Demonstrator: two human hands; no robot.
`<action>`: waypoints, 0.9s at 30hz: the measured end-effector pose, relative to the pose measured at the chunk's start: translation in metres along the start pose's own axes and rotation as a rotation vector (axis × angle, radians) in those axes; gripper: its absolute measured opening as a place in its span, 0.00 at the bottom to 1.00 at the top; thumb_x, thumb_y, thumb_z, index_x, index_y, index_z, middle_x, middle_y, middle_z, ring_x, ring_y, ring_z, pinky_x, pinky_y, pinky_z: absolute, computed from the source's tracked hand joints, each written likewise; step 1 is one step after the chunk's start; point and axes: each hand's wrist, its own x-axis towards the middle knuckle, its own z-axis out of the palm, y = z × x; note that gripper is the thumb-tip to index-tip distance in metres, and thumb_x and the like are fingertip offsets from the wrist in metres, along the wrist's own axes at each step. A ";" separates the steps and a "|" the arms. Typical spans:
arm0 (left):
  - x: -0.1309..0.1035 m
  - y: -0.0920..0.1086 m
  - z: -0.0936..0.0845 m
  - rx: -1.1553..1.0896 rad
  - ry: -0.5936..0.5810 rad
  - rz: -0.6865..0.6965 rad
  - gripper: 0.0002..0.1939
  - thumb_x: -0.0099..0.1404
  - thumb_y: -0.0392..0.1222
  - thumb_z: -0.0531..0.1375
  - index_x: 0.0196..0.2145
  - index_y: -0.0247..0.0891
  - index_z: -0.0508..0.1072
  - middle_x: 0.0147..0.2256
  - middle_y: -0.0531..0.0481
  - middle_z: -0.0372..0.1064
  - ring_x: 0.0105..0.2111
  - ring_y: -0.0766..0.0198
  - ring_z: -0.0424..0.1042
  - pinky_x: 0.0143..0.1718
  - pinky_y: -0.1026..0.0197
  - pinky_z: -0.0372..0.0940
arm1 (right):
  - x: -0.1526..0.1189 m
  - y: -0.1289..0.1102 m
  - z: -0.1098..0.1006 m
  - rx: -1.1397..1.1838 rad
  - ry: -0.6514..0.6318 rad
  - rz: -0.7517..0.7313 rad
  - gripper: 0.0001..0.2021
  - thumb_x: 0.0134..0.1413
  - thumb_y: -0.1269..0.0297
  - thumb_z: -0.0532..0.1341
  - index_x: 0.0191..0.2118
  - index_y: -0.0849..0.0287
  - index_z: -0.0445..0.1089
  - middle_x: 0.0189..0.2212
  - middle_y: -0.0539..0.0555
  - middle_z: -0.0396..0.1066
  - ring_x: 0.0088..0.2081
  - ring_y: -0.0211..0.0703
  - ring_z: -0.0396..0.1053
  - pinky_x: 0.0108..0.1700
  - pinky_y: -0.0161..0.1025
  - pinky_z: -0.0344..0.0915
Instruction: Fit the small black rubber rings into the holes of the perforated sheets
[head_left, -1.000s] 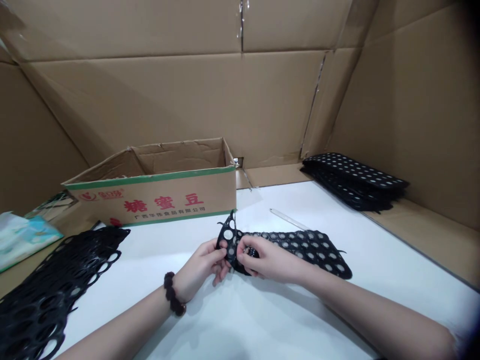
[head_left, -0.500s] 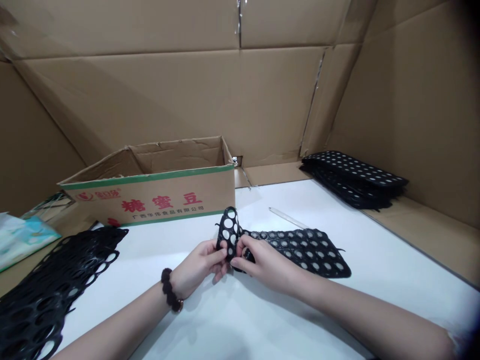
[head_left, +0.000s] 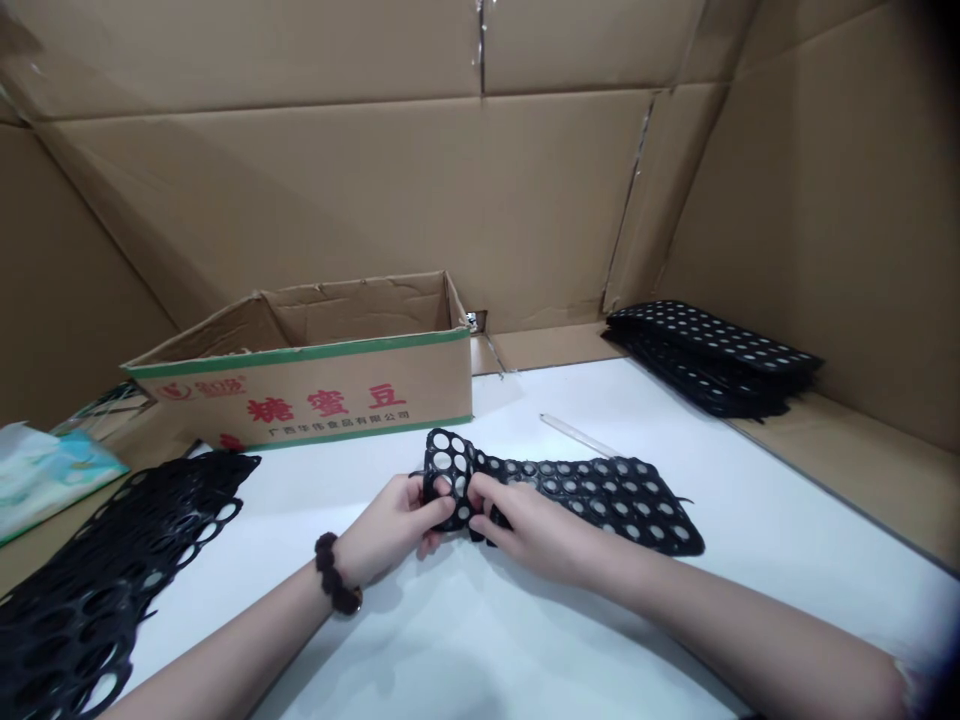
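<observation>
A black sheet with rows of round pale spots (head_left: 607, 492) lies on the white table, its left end raised and folded up between my hands. My left hand (head_left: 401, 520), with a dark beaded band on the wrist, pinches that raised end between thumb and fingers. Just right of it, my right hand (head_left: 525, 520) is closed on the sheet near the fold, palm down; part of the sheet is hidden beneath it.
An open cardboard box (head_left: 360, 395) with red characters stands behind my left hand. Black perforated sheets (head_left: 97, 560) lie at left, beside a blue-white packet (head_left: 52, 475). A white pen-like stick (head_left: 577, 436) and a stack of black dotted sheets (head_left: 705, 350) are at right.
My left hand has moved slightly left with the raised end, which now shows a wider face of holes. My right hand stays almost in place, still on the sheet.
</observation>
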 end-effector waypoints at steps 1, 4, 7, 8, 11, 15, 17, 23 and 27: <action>0.000 0.000 0.000 -0.026 -0.028 0.000 0.09 0.57 0.43 0.55 0.28 0.34 0.61 0.14 0.56 0.61 0.13 0.73 0.58 0.16 0.69 0.56 | 0.001 0.001 0.000 0.009 -0.004 -0.007 0.03 0.53 0.66 0.50 0.34 0.56 0.57 0.27 0.49 0.65 0.29 0.38 0.62 0.31 0.33 0.56; 0.001 0.001 -0.002 -0.116 -0.108 0.004 0.10 0.57 0.43 0.56 0.27 0.34 0.60 0.17 0.51 0.65 0.15 0.70 0.63 0.17 0.67 0.59 | 0.002 0.004 -0.001 0.031 0.006 -0.005 0.03 0.53 0.65 0.50 0.34 0.56 0.58 0.28 0.49 0.66 0.30 0.38 0.63 0.32 0.33 0.56; 0.001 0.002 -0.001 -0.151 -0.122 0.011 0.11 0.57 0.44 0.56 0.29 0.33 0.60 0.20 0.48 0.68 0.19 0.66 0.68 0.22 0.64 0.63 | 0.002 0.004 0.001 0.020 0.031 0.019 0.03 0.53 0.65 0.50 0.32 0.58 0.59 0.27 0.49 0.66 0.29 0.37 0.63 0.30 0.32 0.56; 0.001 0.003 0.000 -0.143 -0.120 0.017 0.11 0.56 0.44 0.56 0.29 0.33 0.60 0.21 0.48 0.68 0.20 0.65 0.69 0.23 0.63 0.64 | 0.002 0.004 0.001 0.009 0.038 0.023 0.04 0.53 0.66 0.50 0.31 0.58 0.59 0.27 0.50 0.66 0.28 0.37 0.63 0.30 0.32 0.55; -0.001 0.002 0.006 -0.071 -0.103 0.059 0.12 0.57 0.45 0.56 0.30 0.33 0.60 0.22 0.48 0.68 0.22 0.64 0.69 0.25 0.62 0.65 | 0.002 0.003 0.002 0.005 0.022 0.023 0.05 0.54 0.68 0.48 0.30 0.59 0.59 0.26 0.51 0.66 0.27 0.36 0.63 0.27 0.31 0.54; -0.003 -0.001 0.011 0.020 -0.047 0.109 0.11 0.59 0.45 0.53 0.30 0.34 0.60 0.21 0.50 0.66 0.21 0.66 0.67 0.25 0.63 0.64 | 0.002 0.000 -0.002 0.093 -0.045 0.009 0.06 0.53 0.68 0.49 0.30 0.61 0.60 0.27 0.52 0.66 0.28 0.36 0.63 0.27 0.31 0.55; -0.003 -0.002 0.011 0.028 -0.036 0.107 0.10 0.59 0.44 0.53 0.30 0.34 0.59 0.20 0.52 0.65 0.20 0.68 0.66 0.24 0.64 0.63 | 0.002 -0.002 -0.005 0.156 -0.104 0.019 0.05 0.52 0.68 0.50 0.31 0.61 0.61 0.25 0.50 0.66 0.27 0.35 0.62 0.27 0.30 0.55; -0.002 -0.005 0.010 0.058 -0.014 0.103 0.08 0.59 0.43 0.53 0.30 0.35 0.59 0.20 0.53 0.64 0.20 0.68 0.66 0.24 0.65 0.62 | 0.003 -0.008 -0.007 0.253 -0.142 0.111 0.07 0.52 0.66 0.50 0.28 0.62 0.61 0.19 0.48 0.62 0.22 0.32 0.58 0.23 0.29 0.52; -0.001 -0.007 0.010 0.059 -0.024 0.101 0.10 0.59 0.46 0.53 0.30 0.35 0.59 0.21 0.52 0.65 0.20 0.67 0.66 0.24 0.65 0.62 | 0.003 -0.010 -0.006 0.309 -0.139 0.141 0.09 0.52 0.66 0.49 0.25 0.62 0.60 0.19 0.47 0.61 0.21 0.31 0.57 0.22 0.28 0.51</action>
